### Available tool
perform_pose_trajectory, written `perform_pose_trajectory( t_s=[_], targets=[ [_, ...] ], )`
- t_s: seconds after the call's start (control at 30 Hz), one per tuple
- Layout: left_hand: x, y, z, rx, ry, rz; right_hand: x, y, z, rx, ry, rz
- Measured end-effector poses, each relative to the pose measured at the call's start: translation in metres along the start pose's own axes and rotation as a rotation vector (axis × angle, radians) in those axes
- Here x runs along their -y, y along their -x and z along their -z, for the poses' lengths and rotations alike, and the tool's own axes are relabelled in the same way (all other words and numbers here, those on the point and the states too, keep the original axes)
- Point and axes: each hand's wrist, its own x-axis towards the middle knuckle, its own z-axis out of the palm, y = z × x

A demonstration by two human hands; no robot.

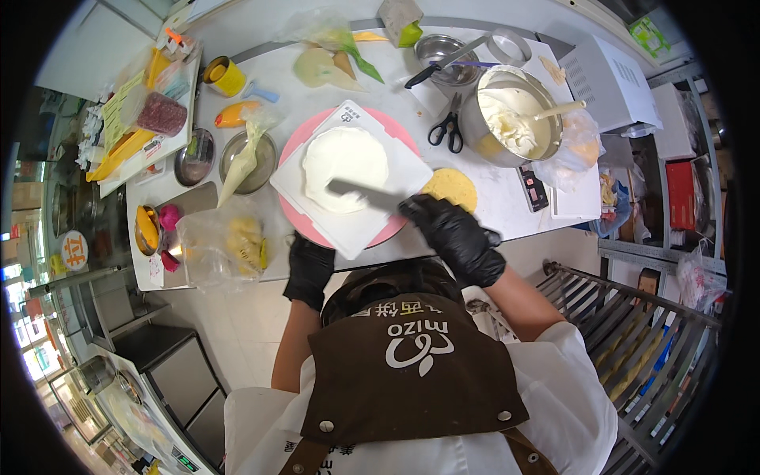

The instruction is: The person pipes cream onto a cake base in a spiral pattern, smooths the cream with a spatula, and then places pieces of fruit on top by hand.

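A round layer of white cream (344, 160) lies on a square white cake board (409, 172), which rests on a pink round turntable (291, 142). My right hand (454, 237), in a black glove, grips a metal spatula (368, 195) whose blade reaches over the cream's lower right part. My left hand (311, 267), also black-gloved, is at the turntable's near edge; its fingers are partly hidden under the rim, so its hold is unclear. A yellow round sponge layer (451, 189) lies right of the turntable, partly behind my right hand.
Right of the turntable stand a steel pot of cream (519, 119), black scissors (447, 127) and a digital scale (532, 189). A serrated knife (445, 62) rests across a steel bowl. On the left are a piping bag (242, 160) over a bowl, a plastic bag (219, 243) and mangoes (237, 114).
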Motion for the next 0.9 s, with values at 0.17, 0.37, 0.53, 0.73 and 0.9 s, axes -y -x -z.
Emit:
perform_pose_trajectory(
  t_s=[0.17, 0.37, 0.53, 0.73, 0.9],
  targets=[
    [-0.004, 0.011, -0.034, 0.222, -0.59, 0.152, -0.008, -0.004, 0.005, -0.058, -0.216, -0.104],
    [-0.015, 0.0, -0.004, 0.244, -0.864, -0.1, -0.009, -0.002, 0.011, -0.007, -0.113, -0.157],
    [-0.023, -0.005, 0.003, -0.163, 0.866, 0.315, 0.004, -0.007, 0.026, 0.033, -0.193, -0.045],
    [-0.011, 0.009, -0.031, -0.125, -0.35, -0.143, -0.023, -0.016, 0.037, -0.026, 0.002, 0.002],
    [-0.004, 0.019, -0.057, -0.218, -1.048, -0.334, -0.036, -0.021, 0.03, 0.125, -0.257, 0.024]
  ],
)
